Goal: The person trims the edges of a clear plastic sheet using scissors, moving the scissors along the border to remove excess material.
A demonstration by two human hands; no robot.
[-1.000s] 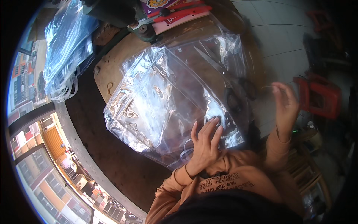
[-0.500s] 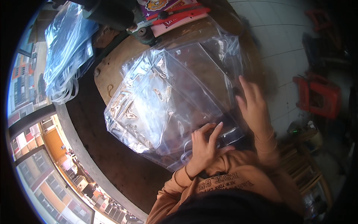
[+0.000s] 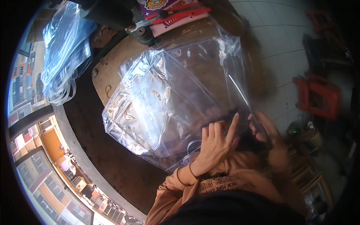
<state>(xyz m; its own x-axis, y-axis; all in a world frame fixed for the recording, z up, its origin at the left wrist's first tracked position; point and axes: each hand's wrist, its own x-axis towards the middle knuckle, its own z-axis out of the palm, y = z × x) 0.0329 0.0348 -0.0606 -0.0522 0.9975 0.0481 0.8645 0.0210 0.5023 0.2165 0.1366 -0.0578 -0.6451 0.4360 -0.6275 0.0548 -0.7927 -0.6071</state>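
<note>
A large clear plastic bag or sheet (image 3: pixel 187 90), glossy and creased, lies over the wooden work surface in front of me. My left hand (image 3: pixel 215 142) rests at its near edge, index finger stretched out and the other fingers partly bent, with nothing seen in its grip. To the right, my right hand (image 3: pixel 266 129) is closed round the dark handle of a slim knife-like tool (image 3: pixel 240 90). Its thin bright blade points away from me over the bag's right edge; its exact kind is unclear. By my left wrist, a pale translucent loop (image 3: pixel 193 146) shows at the bag.
Clear bluish plastic bags (image 3: pixel 67 48) with pale loops hang at the far left. A dark machine (image 3: pixel 108 15) stands at the back, beside red-handled cutters (image 3: pixel 180 14) on colourful packages. A red stool (image 3: pixel 318 95) stands on the tiled floor, right. A window ledge (image 3: pixel 86 161) curves along the left.
My right hand has drawn back toward me and now grips the slim tool, where before it was spread without it. My left hand has shifted slightly rightward, its index finger extended.
</note>
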